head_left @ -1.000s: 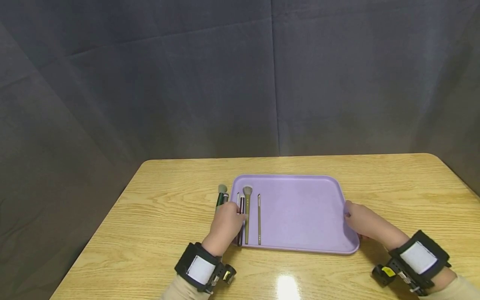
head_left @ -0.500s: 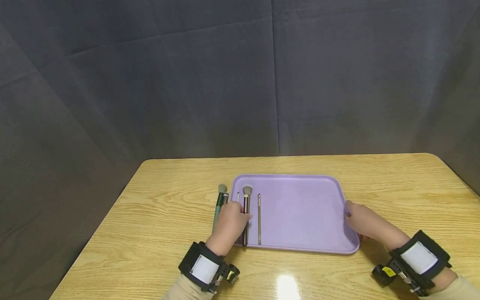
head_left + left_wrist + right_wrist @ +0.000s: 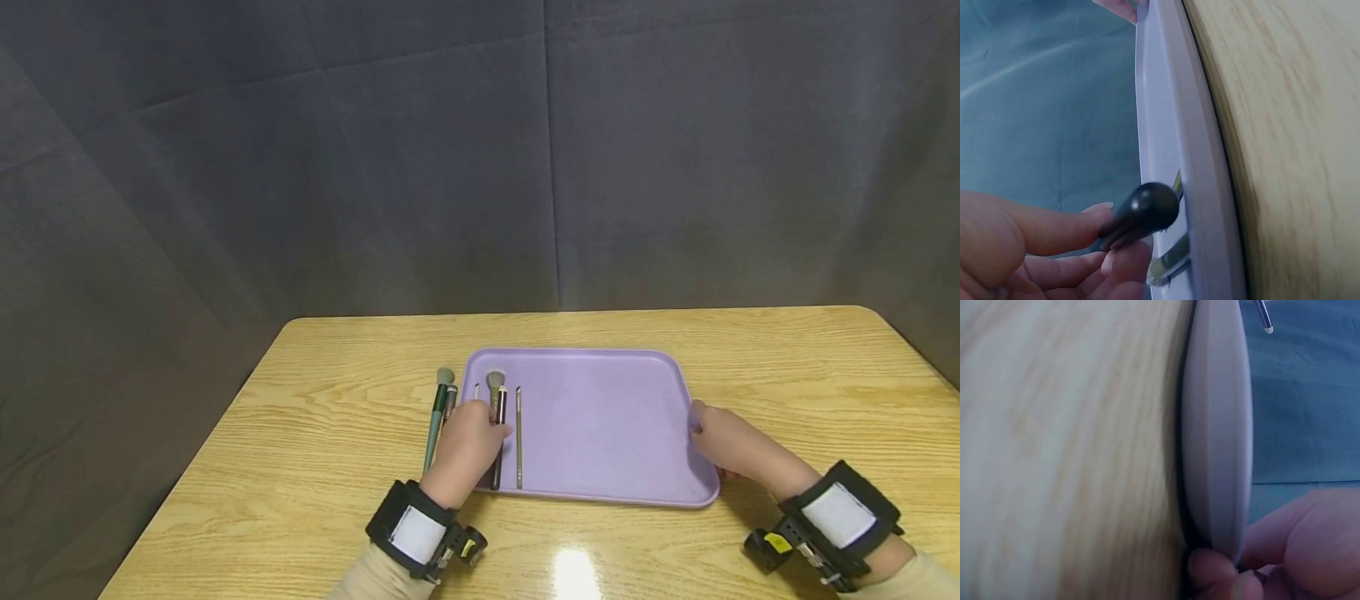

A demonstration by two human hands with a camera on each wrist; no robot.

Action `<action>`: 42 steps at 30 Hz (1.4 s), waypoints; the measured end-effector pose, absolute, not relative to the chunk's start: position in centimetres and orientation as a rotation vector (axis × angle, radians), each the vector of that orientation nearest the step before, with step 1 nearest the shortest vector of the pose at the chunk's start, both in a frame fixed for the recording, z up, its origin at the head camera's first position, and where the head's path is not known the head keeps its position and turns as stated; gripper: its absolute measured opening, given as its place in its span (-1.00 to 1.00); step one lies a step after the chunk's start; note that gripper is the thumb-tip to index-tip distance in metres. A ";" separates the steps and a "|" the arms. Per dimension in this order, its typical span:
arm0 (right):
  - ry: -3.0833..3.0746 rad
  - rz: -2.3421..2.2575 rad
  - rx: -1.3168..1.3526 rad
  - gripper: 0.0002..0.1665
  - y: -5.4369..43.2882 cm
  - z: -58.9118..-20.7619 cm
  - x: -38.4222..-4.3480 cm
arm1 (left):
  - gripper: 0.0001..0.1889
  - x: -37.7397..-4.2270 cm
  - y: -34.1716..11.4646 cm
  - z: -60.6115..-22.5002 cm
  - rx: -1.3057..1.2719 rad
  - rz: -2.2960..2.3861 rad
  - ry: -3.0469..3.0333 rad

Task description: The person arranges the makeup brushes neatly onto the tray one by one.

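Note:
Over the left part of a purple tray [image 3: 600,425], my left hand [image 3: 468,437] pinches a dark-handled makeup brush [image 3: 502,405] between thumb and fingers. In the left wrist view the rounded black end of that makeup brush [image 3: 1157,206] points toward the camera, above the tray's rim. An olive brush with a fluffy head [image 3: 495,379] lies on the tray, partly covered by the held one. To its right lies a slim olive brush [image 3: 518,442]. My right hand [image 3: 723,437] grips the tray's right rim, thumb on top and fingertips under the edge in the right wrist view.
Just left of the tray, a green brush [image 3: 435,421] and a shorter dark brush [image 3: 451,400] lie on the wooden table [image 3: 322,433]. Another brush tip [image 3: 476,390] shows beyond my left hand. A dark curtain [image 3: 420,183] hangs behind the table.
My left hand has moved a little to the right with the dark makeup brush, carrying it across the fluffy olive brush toward the slim one. My right hand and the tray have stayed still.

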State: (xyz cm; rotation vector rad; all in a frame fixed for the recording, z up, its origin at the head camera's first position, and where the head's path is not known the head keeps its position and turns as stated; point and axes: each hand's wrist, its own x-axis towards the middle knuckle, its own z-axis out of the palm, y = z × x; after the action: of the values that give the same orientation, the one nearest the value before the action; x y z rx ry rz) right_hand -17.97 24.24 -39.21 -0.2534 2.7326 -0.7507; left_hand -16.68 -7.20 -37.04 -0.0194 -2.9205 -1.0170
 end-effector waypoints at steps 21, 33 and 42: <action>2.744 -0.775 -0.286 -0.48 24.5 -39.5 -18.0 | -0.70 -17.2 -5.9 -37.3 -0.086 -1.017 -2.920; 2.755 -0.743 -0.280 -0.47 24.3 -39.4 -18.0 | -0.75 -17.6 -4.5 -37.3 -0.071 -0.993 -2.968; 2.754 -0.753 -0.272 -0.54 24.4 -39.4 -18.0 | -0.81 -18.1 -3.4 -37.5 -0.076 -0.964 -3.016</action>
State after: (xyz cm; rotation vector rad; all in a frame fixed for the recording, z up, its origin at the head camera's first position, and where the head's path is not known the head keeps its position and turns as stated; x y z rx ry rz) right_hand -18.01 24.40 -39.42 -0.2722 2.7536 -0.7526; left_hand -18.10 -3.43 -37.50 -0.0756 -3.0156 -0.9638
